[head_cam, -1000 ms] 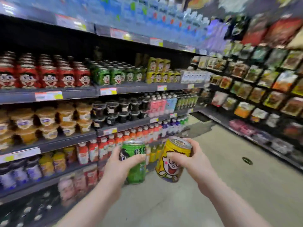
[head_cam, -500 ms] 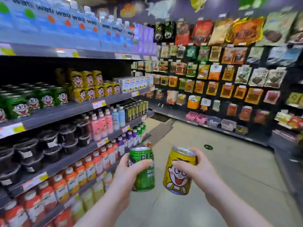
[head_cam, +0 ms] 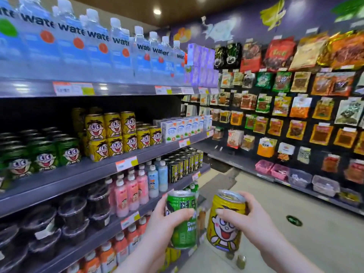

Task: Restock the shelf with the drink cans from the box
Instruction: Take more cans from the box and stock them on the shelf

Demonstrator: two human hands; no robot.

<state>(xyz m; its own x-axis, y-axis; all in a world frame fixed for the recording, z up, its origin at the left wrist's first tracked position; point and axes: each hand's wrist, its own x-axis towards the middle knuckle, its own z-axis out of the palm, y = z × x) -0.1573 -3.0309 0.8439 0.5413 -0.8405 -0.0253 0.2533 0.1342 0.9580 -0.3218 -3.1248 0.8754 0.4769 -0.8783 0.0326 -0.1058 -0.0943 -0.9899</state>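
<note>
Green can: green metal drink can w/ cartoon face (head_cam: 183, 223), upright in our left hand (head_cam: 160, 223). Thumb wraps across the front, fingers curl round the back.
Yellow can: yellow metal drink can w/ cartoon face (head_cam: 224, 229), near upright in our right hand (head_cam: 256, 223). Thumb lies on the front, fingers hook over the rim side.
Can to can: just beside each other, a narrow gap btwn, not touching. Both are held low, out in the aisle in front of us.
Key relation: the matching stock is up and to the left of both hands, on the grey metal shelf (head_cam: 78, 178). The stacked yellow cans (head_cam: 116, 133) stand two high and closer to us; the row of green cans (head_cam: 45, 154) is further left.
Nearer hand: the left, we judge, since it's on the shelf side.
Long axis: both held cans are vertical, same as the standing stock, so prob. no turning is needed, just a lift up and leftward.
Box: not in view.
Around: clear water bottles (head_cam: 98, 48) on the shelf above, white milk cartons (head_cam: 185, 127) to the right of the yellow stack, pink bottles (head_cam: 128, 192) one shelf below.
</note>
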